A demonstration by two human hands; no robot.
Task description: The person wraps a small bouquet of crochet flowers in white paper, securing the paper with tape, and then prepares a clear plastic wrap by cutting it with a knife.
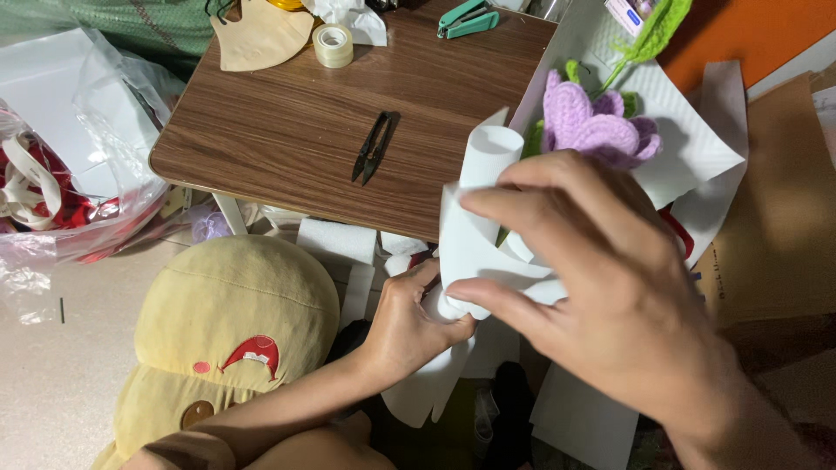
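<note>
My right hand (601,287) wraps around white wrapping paper (475,235) that is folded round a purple crocheted flower (592,122) with green leaves. Lower down, my left hand (409,318) grips the bottom of the same paper bundle. The flower head sticks out above my right fingers, against a further white sheet (688,130). A green crocheted stem (649,35) lies beyond it at the top right.
A small wooden table (287,122) holds black thread snips (373,146), a roll of clear tape (333,45), a green stapler (466,19) and a beige mask (257,39). A yellow plush cushion (231,331) lies below. A plastic bag (61,174) sits left, brown cardboard (775,226) right.
</note>
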